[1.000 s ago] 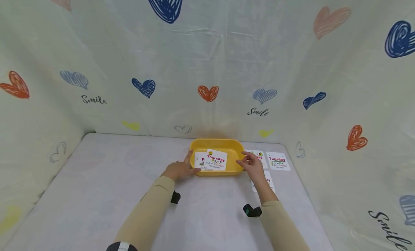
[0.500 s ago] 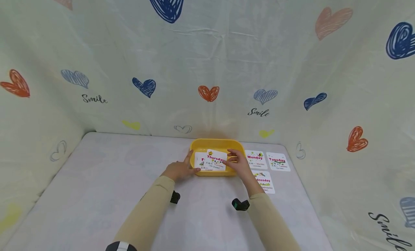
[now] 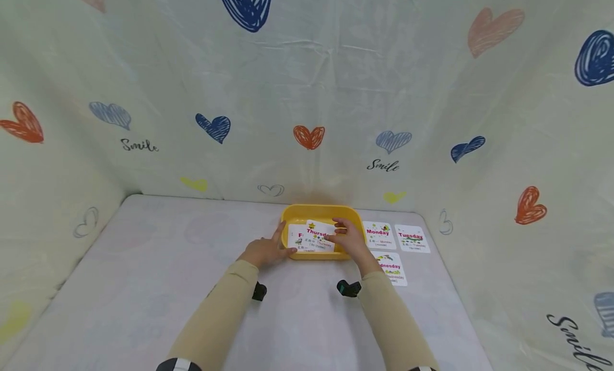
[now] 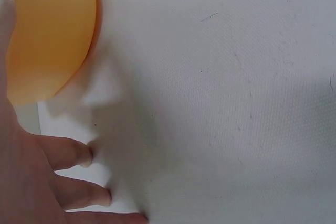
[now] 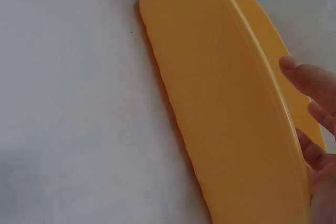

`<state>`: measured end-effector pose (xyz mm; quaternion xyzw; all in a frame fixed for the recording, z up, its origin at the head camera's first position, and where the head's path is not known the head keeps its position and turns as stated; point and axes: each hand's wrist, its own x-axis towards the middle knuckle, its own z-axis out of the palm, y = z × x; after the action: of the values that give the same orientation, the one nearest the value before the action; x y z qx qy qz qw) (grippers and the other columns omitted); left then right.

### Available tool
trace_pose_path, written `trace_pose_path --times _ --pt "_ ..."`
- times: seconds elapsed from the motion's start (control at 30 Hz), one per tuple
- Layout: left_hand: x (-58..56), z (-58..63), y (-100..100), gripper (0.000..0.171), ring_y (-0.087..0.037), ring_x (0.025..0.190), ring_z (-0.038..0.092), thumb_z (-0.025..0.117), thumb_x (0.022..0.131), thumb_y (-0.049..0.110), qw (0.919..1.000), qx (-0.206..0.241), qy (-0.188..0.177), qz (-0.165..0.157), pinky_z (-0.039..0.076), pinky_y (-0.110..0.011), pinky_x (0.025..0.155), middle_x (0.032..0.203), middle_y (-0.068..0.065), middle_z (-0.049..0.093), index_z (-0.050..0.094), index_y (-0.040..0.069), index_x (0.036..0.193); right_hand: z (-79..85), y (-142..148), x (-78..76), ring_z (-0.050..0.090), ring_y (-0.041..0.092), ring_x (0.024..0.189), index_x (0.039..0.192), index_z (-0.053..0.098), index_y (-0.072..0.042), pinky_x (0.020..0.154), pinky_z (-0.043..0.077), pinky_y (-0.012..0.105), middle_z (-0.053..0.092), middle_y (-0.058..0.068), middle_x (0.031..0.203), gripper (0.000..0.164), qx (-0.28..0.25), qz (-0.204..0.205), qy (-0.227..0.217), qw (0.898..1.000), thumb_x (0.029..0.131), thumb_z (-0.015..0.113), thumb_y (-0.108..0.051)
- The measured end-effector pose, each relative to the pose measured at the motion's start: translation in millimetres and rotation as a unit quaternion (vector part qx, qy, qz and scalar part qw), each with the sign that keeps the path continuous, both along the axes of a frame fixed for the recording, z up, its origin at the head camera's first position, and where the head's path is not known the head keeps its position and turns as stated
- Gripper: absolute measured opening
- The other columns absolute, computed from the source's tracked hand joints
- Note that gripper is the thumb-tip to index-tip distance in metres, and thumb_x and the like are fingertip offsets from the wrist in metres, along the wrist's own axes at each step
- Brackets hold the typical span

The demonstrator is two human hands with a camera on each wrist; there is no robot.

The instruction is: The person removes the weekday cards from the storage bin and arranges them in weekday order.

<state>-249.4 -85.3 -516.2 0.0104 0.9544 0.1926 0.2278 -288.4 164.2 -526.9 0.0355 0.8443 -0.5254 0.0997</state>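
Observation:
A yellow tray stands near the back of the table. Inside it, a white "Thursday" card partly covers another card that shows an "F". My left hand is at the tray's left end, forefinger along the rim and thumb at the front corner; its other fingers are spread low by the table. My right hand reaches over the tray's right front edge, fingers loosely bent, a fingertip overlapping the Thursday card's right edge. In the right wrist view, its fingers are inside the tray wall.
Right of the tray lie a "Monday" card, a "Tuesday" card and a "Wednesday" card, the last partly hidden by my right hand and wrist. A heart-printed curtain rises behind the table.
My right hand has moved left from beside the Monday card to over the tray and the Thursday card, uncovering the Monday card. My left hand and the tray have stayed put.

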Motion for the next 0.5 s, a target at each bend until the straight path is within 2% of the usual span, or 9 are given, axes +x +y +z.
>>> trace_pose_path --times 0.27,0.5 --pt "0.2 -0.8 0.2 0.095 -0.053 0.128 0.041 0.049 0.088 0.07 1.0 0.001 -0.005 0.0 0.036 -0.063 0.102 0.14 -0.034 0.043 -0.001 0.029 0.158 -6.9 -2.3 -10.6 0.047 0.034 0.122 0.14 0.049 -0.013 0.103 0.043 0.047 0.049 0.016 0.137 0.068 0.038 -0.005 -0.046 0.998 0.08 0.082 -0.017" --pt "1.5 1.2 -0.1 0.096 -0.053 0.128 0.04 0.049 0.088 0.071 1.0 -0.003 0.006 -0.005 0.036 -0.063 0.102 0.141 -0.034 0.042 0.0 0.028 0.158 -10.1 -3.0 -18.0 0.047 0.035 0.12 0.14 0.05 -0.011 0.105 0.04 0.048 0.05 0.02 0.134 0.072 0.068 0.005 -0.061 0.996 0.077 0.085 -0.016"
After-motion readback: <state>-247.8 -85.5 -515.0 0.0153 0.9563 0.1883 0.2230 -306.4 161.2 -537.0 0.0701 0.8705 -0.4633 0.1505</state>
